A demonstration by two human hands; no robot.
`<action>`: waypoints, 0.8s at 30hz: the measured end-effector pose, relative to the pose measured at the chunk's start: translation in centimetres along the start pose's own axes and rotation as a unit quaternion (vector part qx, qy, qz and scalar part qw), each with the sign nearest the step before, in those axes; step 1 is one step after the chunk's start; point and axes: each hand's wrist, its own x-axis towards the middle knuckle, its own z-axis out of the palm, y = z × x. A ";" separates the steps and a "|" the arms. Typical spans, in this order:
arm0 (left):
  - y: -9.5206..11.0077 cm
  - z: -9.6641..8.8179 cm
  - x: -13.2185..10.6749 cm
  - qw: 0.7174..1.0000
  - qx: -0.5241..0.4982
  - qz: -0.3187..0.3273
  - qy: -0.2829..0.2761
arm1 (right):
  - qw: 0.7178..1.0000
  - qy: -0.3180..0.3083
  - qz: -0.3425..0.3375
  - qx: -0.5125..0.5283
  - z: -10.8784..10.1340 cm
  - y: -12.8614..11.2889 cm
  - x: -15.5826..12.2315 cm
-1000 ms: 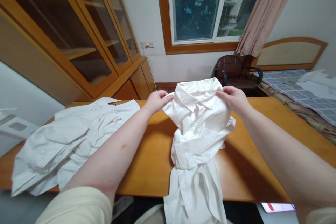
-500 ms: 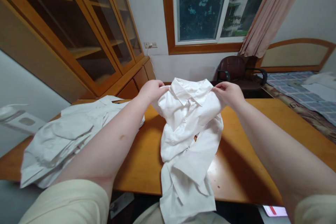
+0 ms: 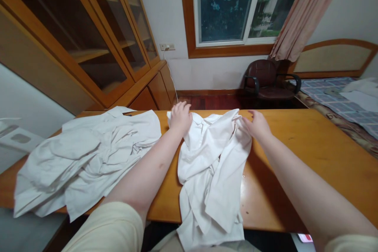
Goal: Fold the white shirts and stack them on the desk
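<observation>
A white button-up shirt lies crumpled on the wooden table, its lower end hanging over the near edge. At its upper left, my left hand rests on the cloth with the fingers stretched out. My right hand is at the shirt's upper right edge, thumb and fingers apart, the fingertips close to or touching the fabric. The collar is folded over and mostly out of sight. To the left, a heap of white clothing is spread on the table.
A white appliance stands at the left edge. Beyond the table are a glass-doored cabinet, a brown armchair and a bed. A phone with a lit screen lies below the near edge at right.
The shirt's collar and shoulders, held up before, have dropped onto the table. Both hands have let go of the shoulders, and the left hand has turned palm down on the cloth.
</observation>
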 end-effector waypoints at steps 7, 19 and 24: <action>4.7 4.5 -6.1 0.954 -0.040 0.118 -0.272 | 0.963 -0.222 0.091 -0.120 -2.0 -2.2 -11.9; 2.9 8.7 -4.9 0.944 -0.054 0.058 -0.321 | 0.951 -0.279 0.047 -0.126 0.8 -2.4 -15.1; 0.8 9.4 -4.3 0.949 -0.035 0.062 -0.306 | 0.955 -0.217 0.062 -0.195 -1.4 2.6 -10.1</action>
